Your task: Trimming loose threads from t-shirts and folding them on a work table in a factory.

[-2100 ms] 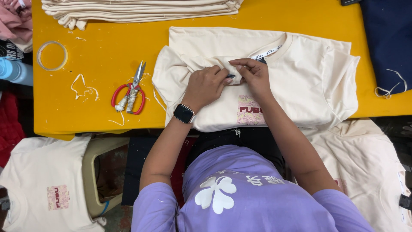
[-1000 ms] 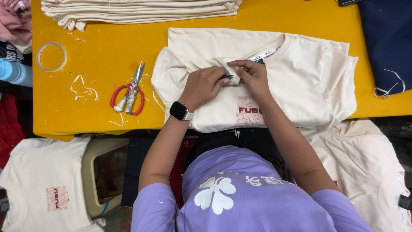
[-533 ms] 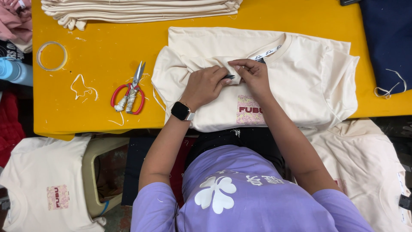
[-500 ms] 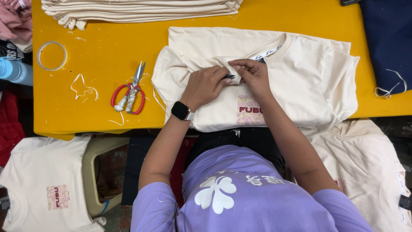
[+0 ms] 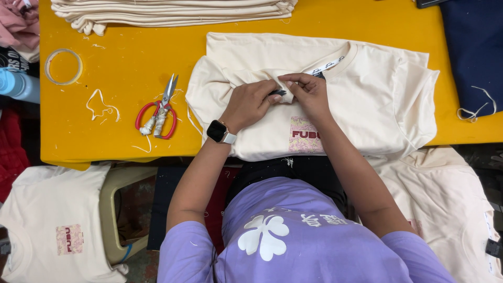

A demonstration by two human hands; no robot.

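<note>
Both hands meet on the cream shirt (image 5: 335,105) spread on the yellow table (image 5: 131,52) — left hand (image 5: 250,102) curled, pinching a fold with a small dark tool, right hand (image 5: 309,91) fingers bent, gripping the same fold — scissors (image 5: 159,112) lying well off beside them.

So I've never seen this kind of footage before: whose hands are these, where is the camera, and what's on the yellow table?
There is no machine here: a person in a purple top works with two bare hands, and the one camera sits on their head, looking down. The left hand, with a smartwatch on its wrist, and the right hand pinch a fold of a cream T-shirt and a small dark item I cannot identify. On the yellow table lie red-handled scissors, thread scraps, a tape ring and a stack of folded cream shirts.
</note>
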